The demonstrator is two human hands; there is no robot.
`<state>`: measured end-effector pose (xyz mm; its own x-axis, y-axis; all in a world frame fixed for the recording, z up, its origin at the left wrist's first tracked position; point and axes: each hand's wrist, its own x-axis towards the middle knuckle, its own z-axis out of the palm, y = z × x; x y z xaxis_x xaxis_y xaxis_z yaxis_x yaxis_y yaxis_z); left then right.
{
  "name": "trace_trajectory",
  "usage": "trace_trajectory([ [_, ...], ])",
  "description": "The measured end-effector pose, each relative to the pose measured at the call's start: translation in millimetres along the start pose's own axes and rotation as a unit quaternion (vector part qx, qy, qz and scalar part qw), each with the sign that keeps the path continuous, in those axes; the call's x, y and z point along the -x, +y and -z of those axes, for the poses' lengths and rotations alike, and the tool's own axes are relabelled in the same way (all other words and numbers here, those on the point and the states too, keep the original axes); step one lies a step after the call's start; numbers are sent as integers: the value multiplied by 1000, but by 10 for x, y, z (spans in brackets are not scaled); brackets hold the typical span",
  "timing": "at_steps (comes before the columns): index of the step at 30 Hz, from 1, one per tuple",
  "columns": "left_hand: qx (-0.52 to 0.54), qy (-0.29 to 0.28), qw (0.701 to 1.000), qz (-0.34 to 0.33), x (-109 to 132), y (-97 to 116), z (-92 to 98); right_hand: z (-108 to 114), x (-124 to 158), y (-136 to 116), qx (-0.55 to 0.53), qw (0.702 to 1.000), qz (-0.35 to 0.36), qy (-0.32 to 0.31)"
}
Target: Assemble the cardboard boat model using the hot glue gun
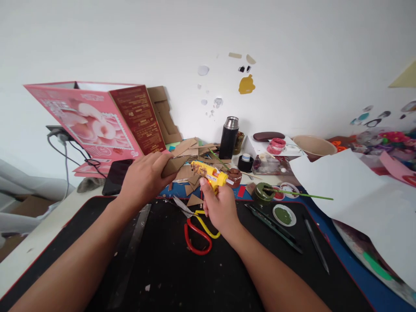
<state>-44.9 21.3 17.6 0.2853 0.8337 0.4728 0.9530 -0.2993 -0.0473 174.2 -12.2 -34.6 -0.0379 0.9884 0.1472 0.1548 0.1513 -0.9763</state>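
Observation:
My right hand [221,208] is wrapped round the handle of a yellow hot glue gun [209,173], whose dirty, brown-stained nozzle end points left. A white glue stick pokes out of its back. Just left of the nozzle, my left hand [146,175] grips a small brown cardboard piece [175,165] between thumb and fingers. The nozzle and the cardboard look close together; I cannot tell whether they touch. Below my right hand lie scissors [199,234] with one red and one yellow handle, blades partly spread, on a black mat [182,281].
Cardboard scraps [191,149] pile up behind my hands. A black thermos [229,138] stands beyond them. At right are an open green paint jar [262,193] with a brush across it, a lid with green paint [284,215] and pens. A pink box [94,125] and phone [116,177] stand left.

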Motion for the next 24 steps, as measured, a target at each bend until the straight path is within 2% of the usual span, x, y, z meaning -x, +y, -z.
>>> trace_trajectory([
  [24,-25,3,1000,-16,19,-29,-59,0,-22,31,-34,999,3,3],
])
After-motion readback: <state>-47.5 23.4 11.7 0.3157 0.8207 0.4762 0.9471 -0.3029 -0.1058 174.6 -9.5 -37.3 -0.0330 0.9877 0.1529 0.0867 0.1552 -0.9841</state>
